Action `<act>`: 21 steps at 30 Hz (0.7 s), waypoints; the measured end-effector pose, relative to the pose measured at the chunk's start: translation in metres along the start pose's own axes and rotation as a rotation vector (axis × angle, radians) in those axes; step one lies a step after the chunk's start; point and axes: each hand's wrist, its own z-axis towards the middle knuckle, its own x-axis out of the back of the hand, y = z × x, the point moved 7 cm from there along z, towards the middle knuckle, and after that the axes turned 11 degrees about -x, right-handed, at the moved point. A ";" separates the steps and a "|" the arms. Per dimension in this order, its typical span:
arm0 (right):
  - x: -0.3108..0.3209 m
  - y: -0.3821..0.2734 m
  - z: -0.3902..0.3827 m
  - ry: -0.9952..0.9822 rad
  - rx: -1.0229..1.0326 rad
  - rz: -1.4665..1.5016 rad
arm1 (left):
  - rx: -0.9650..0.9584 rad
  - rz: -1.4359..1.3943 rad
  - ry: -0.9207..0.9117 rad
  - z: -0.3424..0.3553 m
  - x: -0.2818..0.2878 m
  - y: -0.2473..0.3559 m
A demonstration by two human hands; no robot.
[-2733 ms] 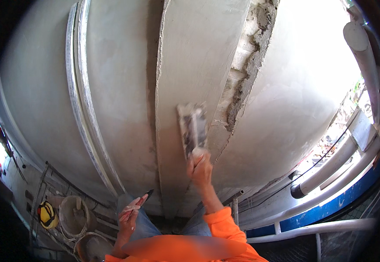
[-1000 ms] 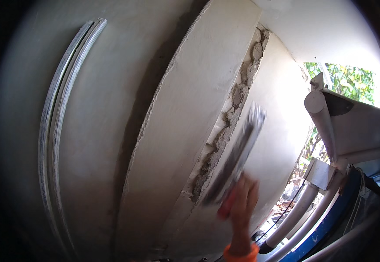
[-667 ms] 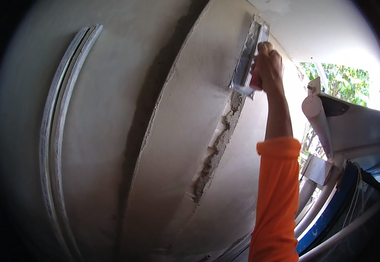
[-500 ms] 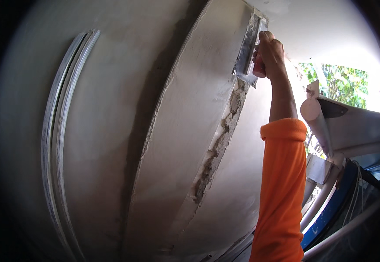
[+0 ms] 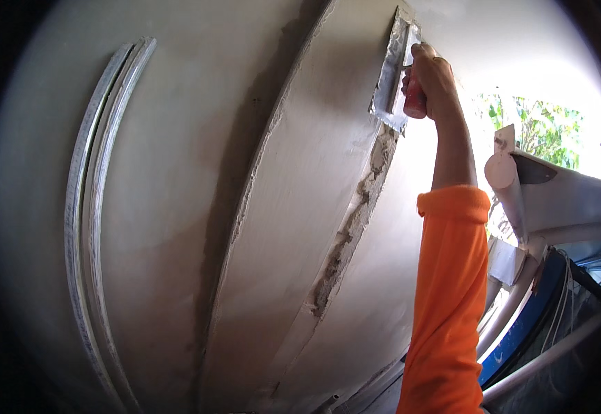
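My right hand (image 5: 430, 79) grips the red handle of a flat metal plastering trowel (image 5: 389, 93), its blade laid on the top end of a rough mortar-filled gap (image 5: 356, 214) near the ceiling. That gap runs down along the right side of a raised, smoothed grey band (image 5: 293, 193) on the wall, which has a ragged left edge and a dark shadow beside it. My orange-sleeved forearm rises from the lower edge at the right. My left hand is out of view.
Two long pale straight strips (image 5: 93, 207) stand upright on the plastered wall (image 5: 155, 193) at left. At right are grey pipes and a metal bracket (image 5: 556, 200), a blue rail (image 5: 535, 307), hanging cords, and a bright opening with foliage (image 5: 542, 131). The white ceiling (image 5: 473, 34) spans the top right.
The view has tilted up and right since the oldest frame. My right hand and trowel have risen from low on the band to the gap's top, then shifted slightly higher.
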 end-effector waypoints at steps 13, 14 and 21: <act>-0.023 0.124 -0.229 0.097 -0.096 -0.143 | -0.010 0.035 0.080 -0.021 0.017 0.034; -0.026 0.134 -0.249 0.095 -0.122 -0.126 | -0.039 -0.001 0.114 -0.022 0.021 0.038; -0.040 0.200 -0.390 -0.018 -0.127 -0.017 | -0.308 -0.131 0.452 -0.025 0.053 0.068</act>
